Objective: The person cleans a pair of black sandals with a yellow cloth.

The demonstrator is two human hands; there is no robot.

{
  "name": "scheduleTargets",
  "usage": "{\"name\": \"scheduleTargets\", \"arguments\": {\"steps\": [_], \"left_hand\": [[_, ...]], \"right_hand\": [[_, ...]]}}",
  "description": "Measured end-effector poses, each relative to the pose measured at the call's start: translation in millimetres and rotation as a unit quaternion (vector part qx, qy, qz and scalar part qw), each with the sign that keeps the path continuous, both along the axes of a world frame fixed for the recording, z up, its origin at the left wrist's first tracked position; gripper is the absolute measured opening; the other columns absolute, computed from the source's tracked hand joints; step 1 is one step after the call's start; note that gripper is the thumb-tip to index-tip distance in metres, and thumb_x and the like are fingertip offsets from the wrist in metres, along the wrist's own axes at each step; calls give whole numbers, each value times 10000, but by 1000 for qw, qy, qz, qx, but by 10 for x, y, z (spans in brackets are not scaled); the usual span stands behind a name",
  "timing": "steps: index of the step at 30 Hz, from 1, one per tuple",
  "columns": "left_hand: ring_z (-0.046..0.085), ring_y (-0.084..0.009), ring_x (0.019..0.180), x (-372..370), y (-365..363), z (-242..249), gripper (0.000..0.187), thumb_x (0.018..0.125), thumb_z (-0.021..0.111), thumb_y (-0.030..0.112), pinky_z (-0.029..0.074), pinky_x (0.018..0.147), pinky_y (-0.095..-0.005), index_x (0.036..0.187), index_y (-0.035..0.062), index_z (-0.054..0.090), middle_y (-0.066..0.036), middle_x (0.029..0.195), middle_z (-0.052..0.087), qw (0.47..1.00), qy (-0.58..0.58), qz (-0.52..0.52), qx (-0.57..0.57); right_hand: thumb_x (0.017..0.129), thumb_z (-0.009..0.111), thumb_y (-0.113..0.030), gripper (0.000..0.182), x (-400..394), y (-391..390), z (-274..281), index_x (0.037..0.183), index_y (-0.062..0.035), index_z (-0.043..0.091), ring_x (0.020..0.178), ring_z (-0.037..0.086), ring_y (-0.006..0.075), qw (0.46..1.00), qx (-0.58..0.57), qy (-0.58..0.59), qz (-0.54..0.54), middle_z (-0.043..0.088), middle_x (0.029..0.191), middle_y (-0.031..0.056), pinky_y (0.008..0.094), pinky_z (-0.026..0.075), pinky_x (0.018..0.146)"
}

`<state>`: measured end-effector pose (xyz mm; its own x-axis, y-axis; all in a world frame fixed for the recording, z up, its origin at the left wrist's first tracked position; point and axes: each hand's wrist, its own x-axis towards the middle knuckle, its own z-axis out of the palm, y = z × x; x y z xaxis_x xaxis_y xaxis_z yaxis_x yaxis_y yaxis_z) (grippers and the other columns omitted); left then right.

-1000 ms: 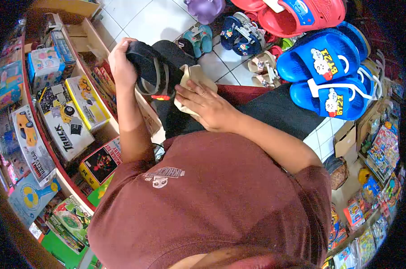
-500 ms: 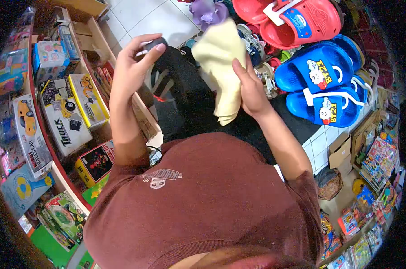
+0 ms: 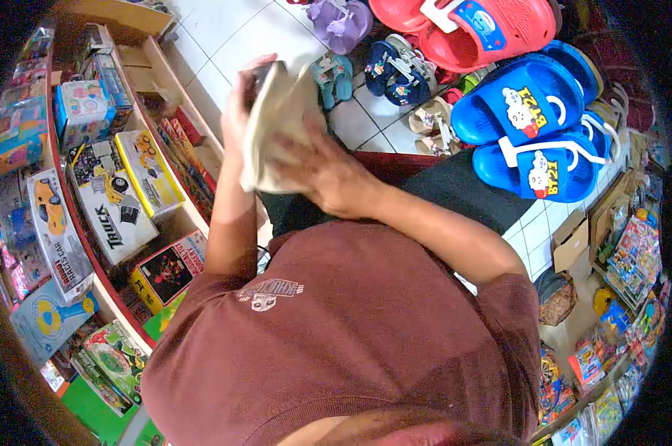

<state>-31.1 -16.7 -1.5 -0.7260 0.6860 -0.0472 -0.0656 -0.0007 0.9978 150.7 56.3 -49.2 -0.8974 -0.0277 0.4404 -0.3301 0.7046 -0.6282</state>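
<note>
My left hand (image 3: 235, 111) is closed around a small dark object (image 3: 267, 71), only a bit of which shows past the cloth. A pale yellow cloth (image 3: 265, 126) overlaps that object and my left fingers. Over my lap, my right hand (image 3: 325, 171) grips this cloth, its back turned up and the fingers partly smeared by motion. Both hands are close together in front of my chest. Just beyond them, small teal sandals (image 3: 334, 78) lie on the tiled floor (image 3: 239, 33).
Blue slippers (image 3: 533, 104) and red clogs (image 3: 492, 33) hang or stack at the right. Navy sandals (image 3: 400, 70), beige sandals (image 3: 430, 126) and purple footwear (image 3: 341, 24) lie farther off. At the left, a shelf holds a truck box (image 3: 109, 204) and a robot car box (image 3: 53, 230).
My right hand has swung left with the cloth, bringing it against my left hand and the dark object. My left hand has shifted slightly right. The teal and navy sandals now show.
</note>
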Motion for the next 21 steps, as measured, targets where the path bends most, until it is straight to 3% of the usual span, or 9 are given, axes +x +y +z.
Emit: {"name": "scheduleTargets", "arguments": {"steps": [1, 3, 7, 8, 11, 12, 15, 17, 21], "left_hand": [[602, -300, 1140, -121, 2, -11, 540, 1044, 341, 420, 465, 1010, -425, 1306, -3, 550, -199, 1212, 617, 986, -144, -1, 84], [643, -254, 1040, -125, -29, 63, 547, 1036, 375, 442, 488, 961, -369, 1262, -17, 569, -169, 1148, 639, 986, -155, 30, 59], [655, -221, 1037, -96, -94, 265, 409, 939, 617, 246, 496, 954, -340, 1274, 13, 575, -141, 1137, 671, 997, 27, -25, -61], [650, -213, 1058, -109, -119, 367, 413, 862, 637, 80, 486, 966, -319, 1267, 19, 586, -125, 1150, 678, 997, 12, -37, -72], [636, -211, 1079, -169, -140, 646, 425, 838, 580, 55, 468, 977, -299, 1259, 0, 586, -133, 1190, 668, 989, -65, -80, -107], [609, -253, 1135, -236, -179, 575, 491, 803, 494, 148, 448, 1028, -327, 1260, -9, 582, -168, 1249, 637, 982, 5, -82, -168], [597, -203, 1093, -105, -151, 761, 457, 836, 507, 176, 429, 1004, -305, 1238, -33, 567, -164, 1213, 649, 988, -91, -25, -124], [596, -165, 946, 24, -87, 687, 379, 858, 528, 224, 454, 885, -288, 1151, 6, 631, -122, 1034, 662, 971, 119, 27, -206], [601, -139, 835, 314, 173, 639, 314, 956, 553, 262, 485, 785, -286, 1085, -2, 665, -73, 892, 675, 943, 203, 81, -251]], "right_hand": [[777, 712, -117, 651, 69, -14, -29, 1393, -237, 537, 1464, 180, 470, 999, 12, -29, 41, 258, 1616, 46, 588, 227, 1187], [769, 701, -85, 614, 174, -44, 4, 1353, -229, 576, 1473, 192, 440, 994, -57, -34, 89, 263, 1618, 19, 569, 247, 1185], [805, 667, -45, 491, 216, 128, 158, 1283, -146, 614, 1400, 359, 424, 979, -146, -45, 133, 491, 1464, 80, 512, 310, 1161], [824, 659, -46, 456, 234, 204, 212, 1271, -123, 610, 1359, 411, 404, 972, -196, -66, 109, 523, 1416, 95, 488, 333, 1142], [939, 593, -69, 306, 272, 395, 336, 1243, -44, 576, 1187, 579, 267, 940, -335, -64, 8, 615, 1238, 132, 388, 436, 1027], [929, 608, -75, 305, 253, 448, 418, 1231, -40, 589, 1169, 582, 249, 906, -422, -33, -24, 625, 1222, 121, 381, 442, 1020], [944, 632, -128, 329, 222, 695, 845, 1249, -21, 569, 1105, 587, 172, 815, -556, -55, -154, 632, 1192, 84, 341, 472, 971], [949, 640, -145, 425, 136, 763, 993, 1326, -23, 487, 1056, 604, 171, 778, -612, -4, -145, 622, 1199, 71, 341, 496, 931], [894, 665, -100, 506, -38, 743, 1088, 1346, -30, 449, 1221, 503, 304, 922, -343, 99, -148, 487, 1341, 194, 414, 415, 1027]]}}
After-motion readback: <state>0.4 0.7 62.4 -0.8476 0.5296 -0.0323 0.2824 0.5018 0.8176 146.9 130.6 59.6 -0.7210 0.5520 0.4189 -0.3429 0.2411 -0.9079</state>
